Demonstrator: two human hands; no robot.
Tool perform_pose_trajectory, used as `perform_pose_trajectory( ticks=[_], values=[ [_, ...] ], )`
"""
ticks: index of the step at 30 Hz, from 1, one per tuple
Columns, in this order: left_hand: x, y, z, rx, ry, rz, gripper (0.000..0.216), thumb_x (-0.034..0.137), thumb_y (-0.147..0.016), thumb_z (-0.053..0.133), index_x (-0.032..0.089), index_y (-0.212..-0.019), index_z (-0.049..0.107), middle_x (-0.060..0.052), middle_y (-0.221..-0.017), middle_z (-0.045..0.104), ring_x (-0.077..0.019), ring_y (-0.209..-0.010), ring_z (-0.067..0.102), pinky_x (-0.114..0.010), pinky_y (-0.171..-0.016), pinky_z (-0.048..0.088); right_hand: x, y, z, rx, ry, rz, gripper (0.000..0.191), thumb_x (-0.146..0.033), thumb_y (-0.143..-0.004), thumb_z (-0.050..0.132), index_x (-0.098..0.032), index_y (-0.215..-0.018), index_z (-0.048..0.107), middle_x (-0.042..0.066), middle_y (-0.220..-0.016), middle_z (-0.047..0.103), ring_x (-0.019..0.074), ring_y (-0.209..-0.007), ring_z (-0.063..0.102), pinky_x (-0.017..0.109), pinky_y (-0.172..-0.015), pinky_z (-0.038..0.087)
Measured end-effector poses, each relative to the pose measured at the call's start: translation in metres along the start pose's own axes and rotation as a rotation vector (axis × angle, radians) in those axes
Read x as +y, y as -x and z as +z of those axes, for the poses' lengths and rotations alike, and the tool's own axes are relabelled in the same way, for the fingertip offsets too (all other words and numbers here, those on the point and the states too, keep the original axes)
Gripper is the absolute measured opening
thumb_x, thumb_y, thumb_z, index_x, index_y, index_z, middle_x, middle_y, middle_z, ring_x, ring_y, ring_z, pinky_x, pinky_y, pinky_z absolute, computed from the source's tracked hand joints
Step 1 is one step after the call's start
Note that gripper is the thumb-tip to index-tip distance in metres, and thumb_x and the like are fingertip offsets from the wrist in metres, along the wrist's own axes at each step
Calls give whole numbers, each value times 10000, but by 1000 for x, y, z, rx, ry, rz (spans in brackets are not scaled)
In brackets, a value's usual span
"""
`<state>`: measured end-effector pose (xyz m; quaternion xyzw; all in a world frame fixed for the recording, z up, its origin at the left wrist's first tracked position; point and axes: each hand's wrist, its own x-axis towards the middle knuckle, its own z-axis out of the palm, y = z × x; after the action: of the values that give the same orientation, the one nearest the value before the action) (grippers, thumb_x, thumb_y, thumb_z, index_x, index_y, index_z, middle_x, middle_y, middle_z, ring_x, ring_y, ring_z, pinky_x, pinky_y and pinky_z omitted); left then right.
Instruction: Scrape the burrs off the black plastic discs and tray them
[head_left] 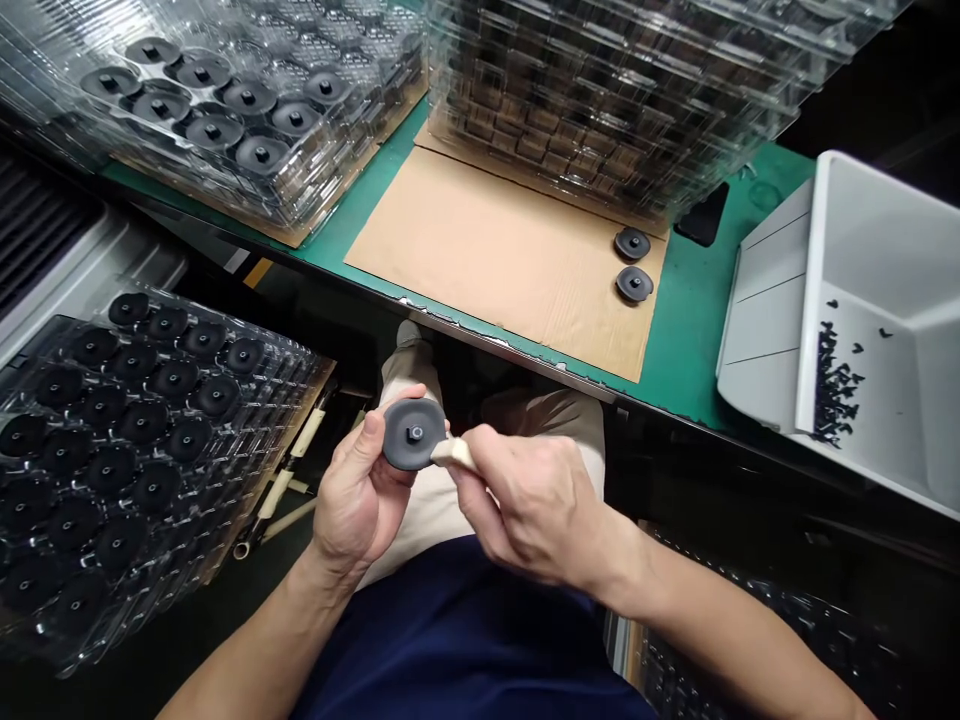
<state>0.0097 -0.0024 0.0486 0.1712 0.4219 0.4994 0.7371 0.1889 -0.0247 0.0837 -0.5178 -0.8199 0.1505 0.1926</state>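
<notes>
Below the near edge of the surface, above the person's lap: a dark disc (401, 445) with a small metal nut (415, 433) at its centre, held in the left hand (356, 490). The left grip is closed around the disc's rim, with the thumb on one side and the fingers behind. The right hand (536, 505) is also closed, pinching a pale cream strip (454, 453) whose tip touches the disc's edge.

The disc appears stiff and fairly light, probably moulded plastic or hard rubber. Its smooth matte face may offer little friction, so the rim looks like the surest place to hold, leaving the central nut free. It is round and flat, charcoal black, with a slightly raised hub.

Around the hands: two similar discs (632, 243) lie on a cardboard sheet (480, 260) near the right side of the green surface (705, 340). Clear plastic trays (225, 175) holding more discs are stacked toward the far left corner, and a taller tray stack (600, 95) stands beyond the cardboard. A grey bin (765, 300) at the right edge contains small black pieces (832, 385). A further stack of filled trays (296, 350) sits left of the lap, below the surface.
</notes>
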Motion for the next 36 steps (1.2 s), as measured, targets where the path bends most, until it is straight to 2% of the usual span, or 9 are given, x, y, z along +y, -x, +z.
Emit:
perform_pose_trajectory(
  ticks=[3,7,12,16,19,22,26,31,36],
  values=[
    [-8,5,7,50,-64,136,341,415,-913,741,180,-1155,785,-85,-1125,772,-203,-1009,734,-258,-895,602,-6,-1,2,61,-5,48,185,-262,-1043,445,-201,-876,497,-28,-680,530,113,-537,404,304,-538,222],
    [-13,14,16,93,-120,294,370,445,-894,756,227,-1193,765,-78,-1079,780,-252,-968,743,-366,-911,607,-16,-3,7,72,-175,-21,173,-242,-1028,434,-202,-875,504,-9,-737,555,111,-559,424,292,-544,261],
    [-10,15,18,118,-121,394,348,425,-887,770,214,-1164,784,-65,-1100,776,-212,-1010,719,-280,-919,583,-13,-6,13,202,-204,66,164,-245,-1030,454,-180,-916,551,-31,-658,524,100,-531,453,272,-533,266],
    [-6,9,11,79,-82,280,359,464,-918,726,204,-1155,797,-79,-1072,789,-214,-966,738,-299,-890,605,-4,-7,8,134,-170,-23,203,-246,-1026,451,-194,-842,520,-29,-662,517,100,-522,399,283,-532,246],
    [-2,2,1,-42,-82,45,389,477,-896,744,166,-1122,806,-111,-1047,793,-245,-931,748,-335,-823,636,6,-10,4,143,-79,-4,196,-254,-1036,452,-192,-870,536,-22,-686,559,104,-556,448,275,-558,269],
    [1,-4,-8,-164,-100,-174,392,511,-865,763,139,-976,820,-121,-923,791,-275,-845,750,-389,-741,660,13,-16,1,99,-17,-103,195,-266,-1050,429,-183,-951,575,4,-765,614,122,-633,520,281,-589,299],
    [3,-5,-9,-240,-61,-268,386,540,-868,748,161,-861,823,-106,-805,771,-277,-799,748,-394,-693,663,10,-19,-3,76,68,-213,195,-255,-1048,449,-181,-942,594,4,-762,593,125,-606,500,307,-565,264],
    [3,-5,-3,-118,-36,-46,402,490,-903,737,172,-1140,805,-93,-985,795,-205,-821,740,-297,-743,638,8,-14,-3,73,-27,-83,198,-258,-1044,435,-187,-898,549,-4,-734,589,115,-594,492,293,-569,282],
    [-5,-2,-1,-50,-73,153,410,472,-913,741,180,-1197,789,-89,-1101,792,-180,-1000,732,-226,-923,572,7,-10,6,113,-60,-22,179,-248,-1033,470,-194,-870,521,-20,-697,567,106,-567,473,285,-558,275]
  ],
)
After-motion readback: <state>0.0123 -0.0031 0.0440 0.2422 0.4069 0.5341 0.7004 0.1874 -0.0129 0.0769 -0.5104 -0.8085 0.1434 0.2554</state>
